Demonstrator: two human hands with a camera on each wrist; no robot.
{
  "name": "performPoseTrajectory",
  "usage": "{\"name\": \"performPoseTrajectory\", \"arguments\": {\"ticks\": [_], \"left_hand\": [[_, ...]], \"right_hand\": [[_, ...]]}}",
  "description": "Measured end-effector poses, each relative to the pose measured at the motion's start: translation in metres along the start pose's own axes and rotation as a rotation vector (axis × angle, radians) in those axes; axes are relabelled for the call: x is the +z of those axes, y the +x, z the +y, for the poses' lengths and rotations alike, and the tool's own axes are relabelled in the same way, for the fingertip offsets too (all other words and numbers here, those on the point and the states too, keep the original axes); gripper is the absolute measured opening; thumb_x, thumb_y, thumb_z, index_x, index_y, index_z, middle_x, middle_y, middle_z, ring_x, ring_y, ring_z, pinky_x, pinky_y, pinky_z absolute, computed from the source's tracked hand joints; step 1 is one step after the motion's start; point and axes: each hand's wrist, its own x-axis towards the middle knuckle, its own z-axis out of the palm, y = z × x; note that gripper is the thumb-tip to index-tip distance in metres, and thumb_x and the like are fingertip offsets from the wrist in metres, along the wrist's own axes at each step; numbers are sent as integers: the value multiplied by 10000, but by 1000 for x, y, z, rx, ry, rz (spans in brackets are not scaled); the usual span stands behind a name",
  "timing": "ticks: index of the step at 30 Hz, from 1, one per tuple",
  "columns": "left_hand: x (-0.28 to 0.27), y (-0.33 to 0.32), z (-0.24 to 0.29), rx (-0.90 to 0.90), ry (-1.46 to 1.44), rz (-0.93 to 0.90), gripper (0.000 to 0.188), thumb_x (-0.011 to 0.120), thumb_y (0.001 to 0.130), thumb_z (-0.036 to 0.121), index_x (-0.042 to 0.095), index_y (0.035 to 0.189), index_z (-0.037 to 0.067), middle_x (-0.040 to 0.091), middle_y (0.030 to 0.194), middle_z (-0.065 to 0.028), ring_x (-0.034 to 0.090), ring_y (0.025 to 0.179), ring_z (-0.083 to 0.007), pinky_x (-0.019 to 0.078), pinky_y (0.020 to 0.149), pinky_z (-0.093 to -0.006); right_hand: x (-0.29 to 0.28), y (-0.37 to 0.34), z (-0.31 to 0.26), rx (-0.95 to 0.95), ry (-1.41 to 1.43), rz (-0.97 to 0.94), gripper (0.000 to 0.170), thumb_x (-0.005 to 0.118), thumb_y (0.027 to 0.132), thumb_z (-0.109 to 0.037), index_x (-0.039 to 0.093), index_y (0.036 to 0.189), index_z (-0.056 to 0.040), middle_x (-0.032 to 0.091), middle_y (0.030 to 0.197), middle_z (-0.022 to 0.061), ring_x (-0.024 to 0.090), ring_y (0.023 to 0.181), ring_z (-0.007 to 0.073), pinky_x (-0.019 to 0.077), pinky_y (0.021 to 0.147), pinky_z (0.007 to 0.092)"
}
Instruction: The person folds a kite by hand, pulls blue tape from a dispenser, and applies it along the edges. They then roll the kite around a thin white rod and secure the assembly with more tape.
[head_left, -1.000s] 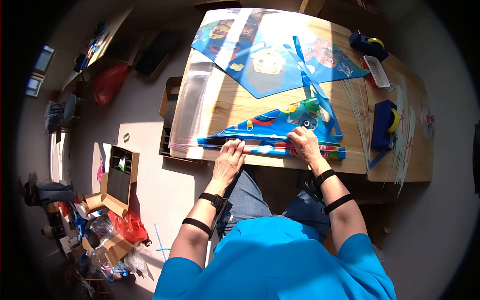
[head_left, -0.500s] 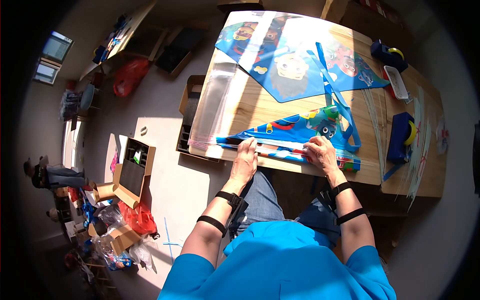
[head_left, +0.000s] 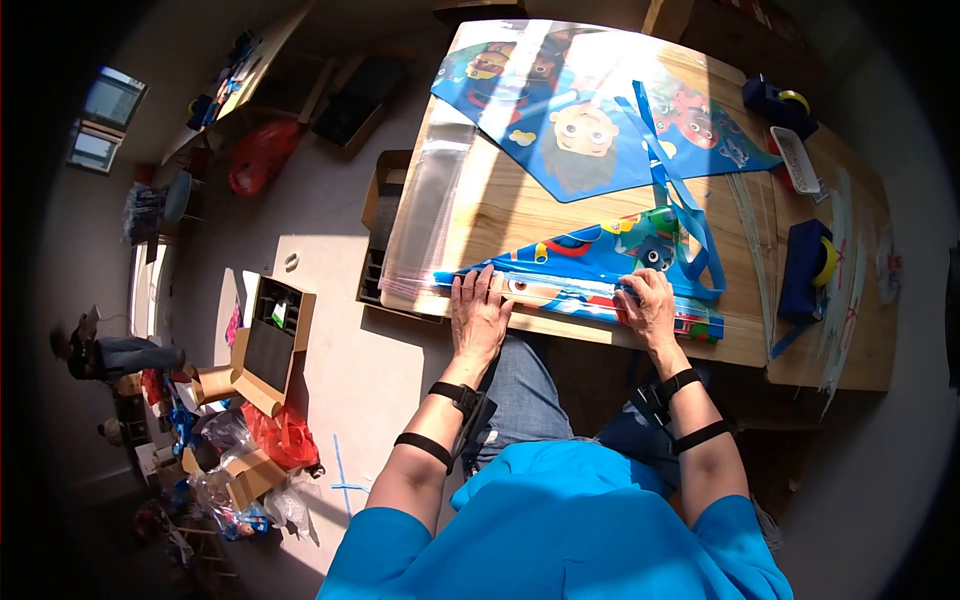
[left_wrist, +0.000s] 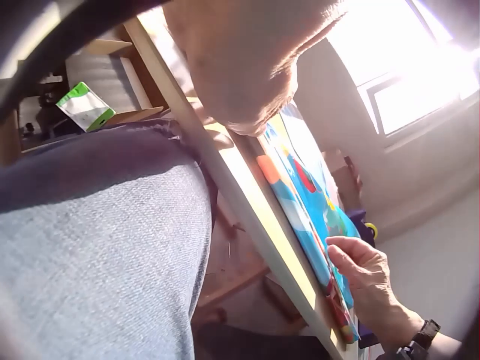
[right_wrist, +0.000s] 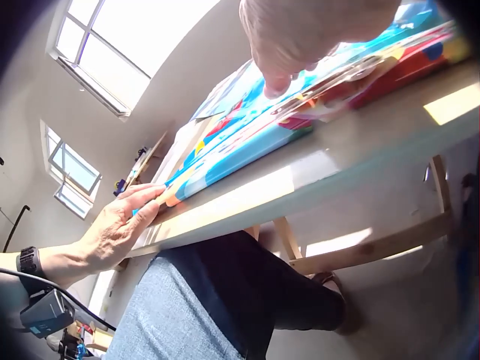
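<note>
A folded blue kite (head_left: 580, 247) with cartoon prints lies along the table's front edge, its near side rolled into a narrow strip. My left hand (head_left: 480, 318) rests on the strip's left end, fingers stretched forward. Farther right, my right hand (head_left: 648, 305) pinches the strip's upper edge with thumb and curled fingers. In the left wrist view, the right hand (left_wrist: 365, 274) shows thumb and forefinger together at the kite's edge. Blue ribbon tails (head_left: 712, 250) trail from the kite's right side. A larger spread kite (head_left: 600, 165) covers the table's back.
Two blue tape dispensers (head_left: 803, 270) (head_left: 780, 108) and a white tray (head_left: 793, 160) stand on the right side. Thin rods (head_left: 845, 300) lie bundled there. Clear plastic sleeves (head_left: 430, 215) lie at the left. An open carton (head_left: 270, 340) sits on the floor.
The head view has shifted, moving the table rightward in it. My left hand has slid a little left along the strip and its fingers have flattened. My right hand keeps its place on the strip.
</note>
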Motion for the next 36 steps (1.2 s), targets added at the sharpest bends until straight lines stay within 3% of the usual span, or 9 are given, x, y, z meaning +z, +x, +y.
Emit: {"name": "performPoseTrajectory", "arguments": {"ticks": [4, 9, 13, 22, 23, 24, 28, 32, 36], "left_hand": [[-2, -3, 0, -41, 47, -43, 570, 654, 877, 343, 479, 1354, 87, 446, 1413, -96, 388, 1317, -314, 219, 1157, -505], [2, -2, -2, -87, -73, -63, 614, 675, 859, 368, 472, 1373, 98, 454, 1412, -95, 390, 1321, -301, 240, 1140, -514], [-1, -1, -9, -81, -72, -66, 624, 675, 861, 370, 467, 1378, 91, 461, 1413, -79, 389, 1324, -299, 271, 1126, -503], [-11, -7, -31, -177, 30, -4, 680, 632, 896, 367, 377, 1454, 74, 393, 1491, -73, 308, 1404, -311, 291, 1132, -482], [-12, -8, -27, -144, 9, -103, 753, 653, 884, 351, 305, 1493, 79, 327, 1537, -85, 268, 1434, -309, 236, 1173, -469], [-17, -4, -22, 33, -12, -42, 803, 680, 863, 341, 276, 1505, 79, 277, 1566, -90, 254, 1445, -295, 172, 1202, -467], [-19, 7, 36, 418, -26, -205, 884, 705, 812, 395, 274, 1507, 60, 200, 1605, -97, 135, 1500, -269, 107, 1222, -447], [-1, 15, 79, 412, -127, -248, 916, 677, 825, 444, 236, 1513, 30, 183, 1607, -128, 153, 1496, -275, 104, 1220, -440], [28, 18, 78, 383, -130, -248, 913, 641, 854, 475, 220, 1513, 3, 160, 1612, -141, 143, 1499, -275, 100, 1218, -443]], "right_hand": [[-6, 13, -8, -185, -174, 30, 353, 784, 747, -258, 656, 1047, -123, 608, 1106, 51, 550, 1055, 259, 398, 938, 418], [0, 10, -15, -331, -247, -190, 561, 761, 738, -465, 612, 1152, -118, 540, 1271, 73, 492, 1183, 276, 339, 1058, 450], [-2, 0, -12, -317, -215, -253, 721, 766, 720, -481, 531, 1296, -117, 460, 1390, 90, 413, 1299, 299, 292, 1125, 490], [-4, -5, -16, -272, -216, -306, 817, 794, 681, -475, 498, 1349, -108, 414, 1450, 96, 363, 1355, 303, 240, 1169, 496], [-1, -6, -15, -284, -195, -295, 812, 790, 684, -480, 501, 1346, -107, 414, 1450, 96, 362, 1354, 304, 239, 1167, 496], [0, -7, -13, -284, -187, -282, 807, 786, 687, -485, 504, 1342, -107, 414, 1450, 97, 361, 1354, 305, 237, 1166, 496], [2, -11, -13, -280, -232, -259, 786, 743, 722, -526, 506, 1344, -108, 403, 1468, 100, 352, 1360, 305, 223, 1167, 499], [3, -13, -15, -225, -196, -274, 753, 733, 749, -496, 500, 1351, -106, 397, 1477, 100, 347, 1372, 306, 228, 1162, 505], [3, -14, -15, -207, -111, -207, 613, 724, 793, -369, 533, 1293, -70, 441, 1437, 123, 391, 1341, 312, 295, 1134, 496]]}}
